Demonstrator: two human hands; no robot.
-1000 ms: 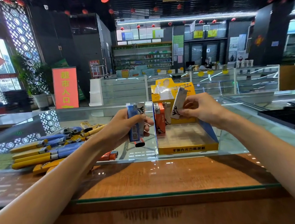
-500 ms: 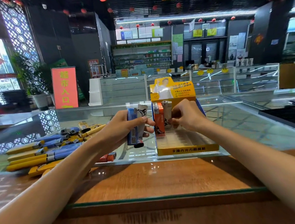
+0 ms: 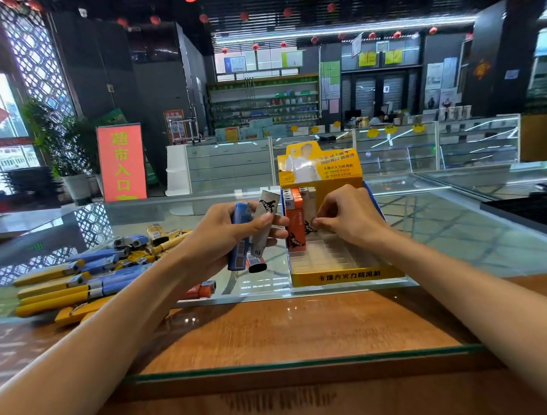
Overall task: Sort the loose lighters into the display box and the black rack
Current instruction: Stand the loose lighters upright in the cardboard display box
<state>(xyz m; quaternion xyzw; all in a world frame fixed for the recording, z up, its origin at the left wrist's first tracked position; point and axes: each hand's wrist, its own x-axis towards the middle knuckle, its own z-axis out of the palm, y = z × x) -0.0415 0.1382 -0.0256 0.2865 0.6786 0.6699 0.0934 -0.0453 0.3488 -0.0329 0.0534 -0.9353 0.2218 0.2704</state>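
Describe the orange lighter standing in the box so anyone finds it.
A yellow display box stands on the glass counter. Of the lighters at its back left, the orange lighter is frontmost, black print low down, a white lighter beside it.

I have only one view, from the wide-angle camera on my head. It faces forward and slightly down across the tabletop. The display box sits near the middle of the picture, close to me. My forearms enter from both lower corners and reach toward the box. Beyond the box the view runs deep into the shop, and lines bend at the edges.
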